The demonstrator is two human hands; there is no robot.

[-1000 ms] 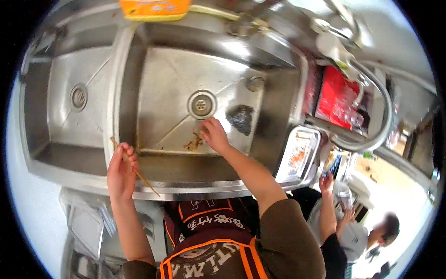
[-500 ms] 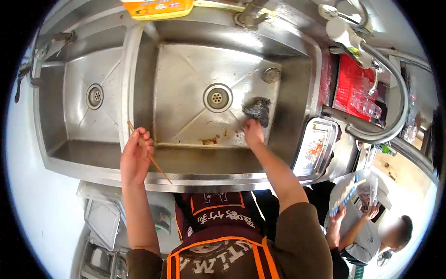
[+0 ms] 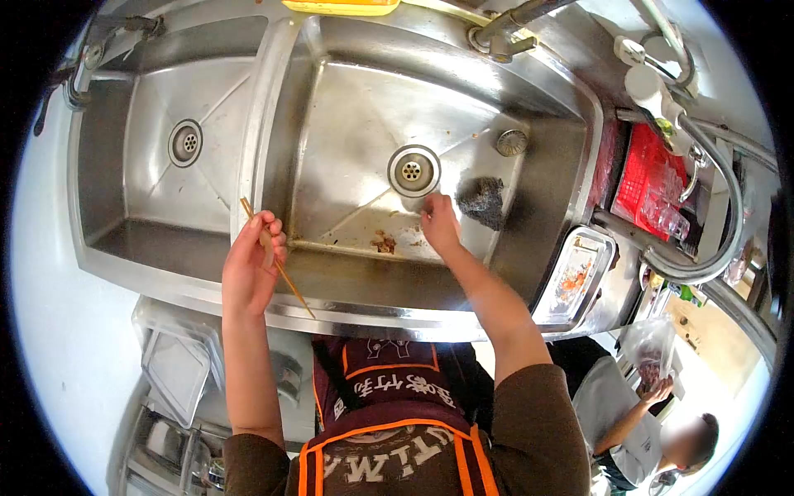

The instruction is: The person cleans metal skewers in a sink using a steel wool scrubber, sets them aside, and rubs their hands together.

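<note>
My left hand (image 3: 255,263), at the front rim by the divider, is closed around a thin wooden chopstick (image 3: 291,285) slanting down to the right. Something pale shows against its palm. Over the floor of the large sink (image 3: 347,124), my right hand (image 3: 441,223) is just below the round drain (image 3: 413,171), its fingers drawn together; what they hold, if anything, is hidden. To its right lies a dark, crumpled, mesh-like piece (image 3: 481,201), apart from the hand. Brown food scraps (image 3: 383,242) stick to the sink floor at its left.
A smaller sink (image 3: 157,99) adjoins on the left. A round metal strainer (image 3: 511,143) lies at the large sink's far right. Beside the rim stands a metal tray (image 3: 572,277) with orange scraps. A co-worker (image 3: 620,405) at lower right holds a clear bag.
My right hand has moved left from the dark crumpled piece toward the drain. My left hand keeps the chopstick. The view has shifted a little; the co-worker's patterned item is gone from sight.
</note>
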